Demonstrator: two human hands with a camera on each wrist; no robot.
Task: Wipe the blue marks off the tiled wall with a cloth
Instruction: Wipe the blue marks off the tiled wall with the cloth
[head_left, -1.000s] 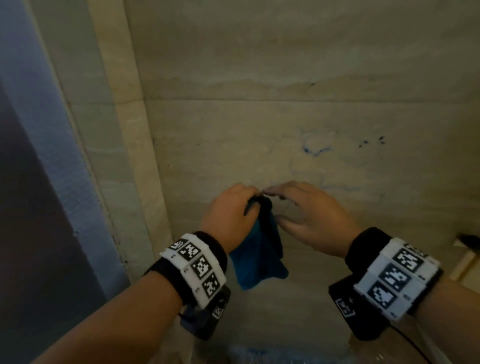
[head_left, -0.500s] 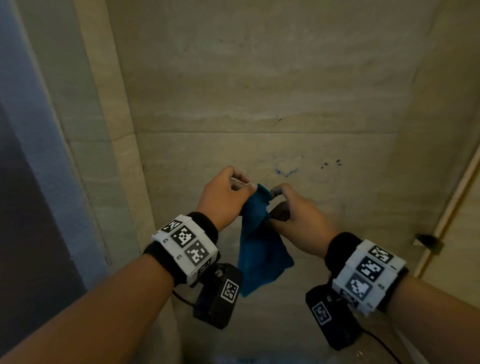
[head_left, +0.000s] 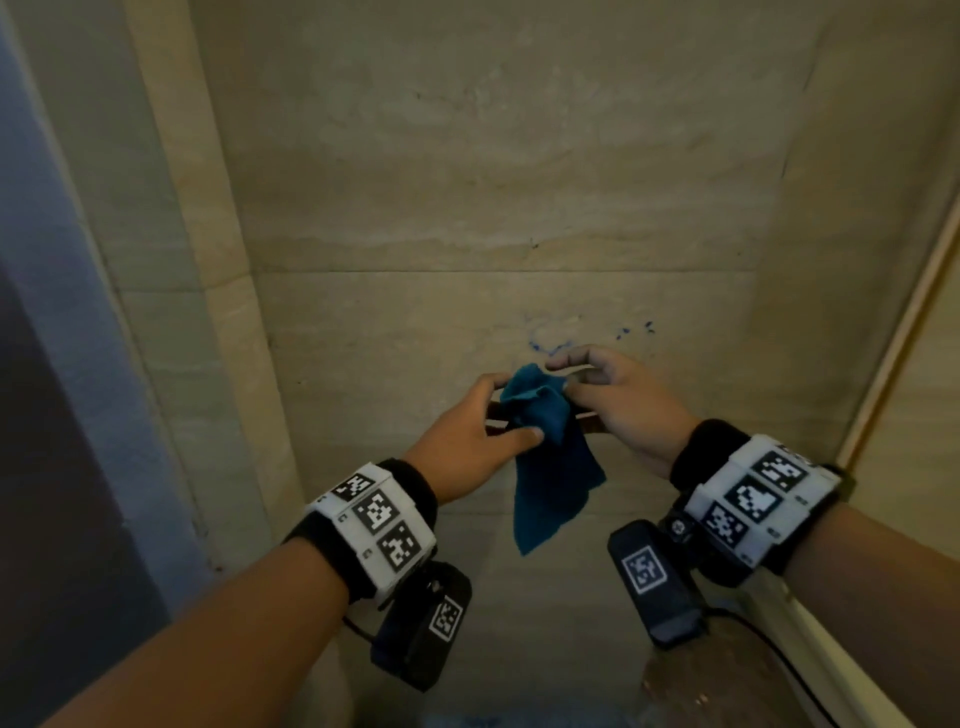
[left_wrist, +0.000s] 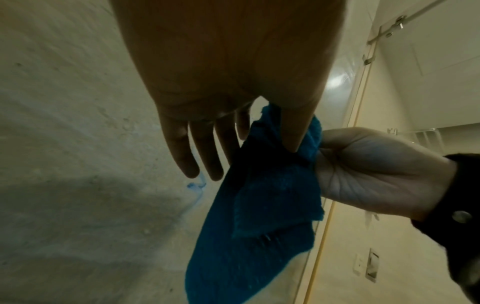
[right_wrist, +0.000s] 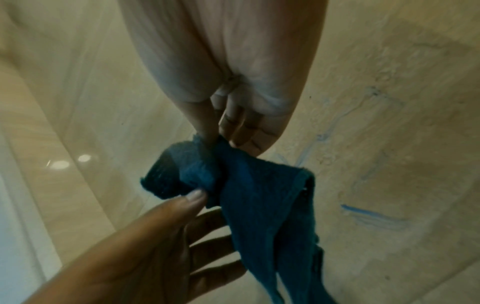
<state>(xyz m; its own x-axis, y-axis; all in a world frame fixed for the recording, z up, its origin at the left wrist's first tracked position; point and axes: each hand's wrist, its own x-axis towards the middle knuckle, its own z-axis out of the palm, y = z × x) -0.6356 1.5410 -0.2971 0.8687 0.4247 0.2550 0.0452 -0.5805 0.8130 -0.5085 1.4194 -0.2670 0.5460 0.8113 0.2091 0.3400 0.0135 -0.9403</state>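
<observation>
Blue ink marks (head_left: 550, 344) sit on the tiled wall (head_left: 467, 182) just above my hands, with a few specks off to their right. My teal cloth (head_left: 545, 467) hangs in front of the wall below them, bunched at the top and loose below, not touching the marks. As I judge it, the risk is that a loose bunch wipes with only a fold or slips free mid-stroke, smearing ink instead of lifting it. My left hand (head_left: 467, 441) presses its thumb on the cloth's upper fold, fingers straight behind it. My right hand (head_left: 618, 400) pinches the top edge between its thumb and a curled finger, the other fingers arched above.
</observation>
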